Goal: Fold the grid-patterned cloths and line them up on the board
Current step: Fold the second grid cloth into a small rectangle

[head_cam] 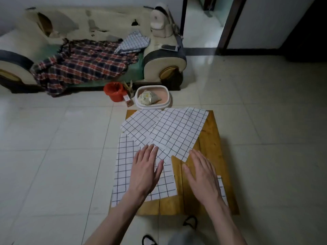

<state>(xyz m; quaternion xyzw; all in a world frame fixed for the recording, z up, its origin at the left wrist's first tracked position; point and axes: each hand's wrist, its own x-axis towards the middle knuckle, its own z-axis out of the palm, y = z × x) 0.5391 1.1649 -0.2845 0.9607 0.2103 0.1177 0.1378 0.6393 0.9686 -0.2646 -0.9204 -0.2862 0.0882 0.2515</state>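
Observation:
A low wooden board [210,144] lies on the tiled floor. Three white cloths with black grid lines rest on it. One cloth [124,167] covers the board's near left, and my left hand [146,172] lies flat on it with fingers spread. A second cloth [139,123] sits at the far left, partly under a third [178,129] that lies askew across the far middle. My right hand [201,175] hovers flat over bare wood, just below the third cloth's near corner. A small gridded piece [222,189] peeks out beside my right wrist.
Beyond the board stand a white tub [166,103] with wrapped items, a red bucket [115,91] and a small box [128,101]. A worn sofa [164,61] behind holds a plaid shirt [83,64] and a checked cloth [134,42]. My feet [190,222] are near the board's front edge.

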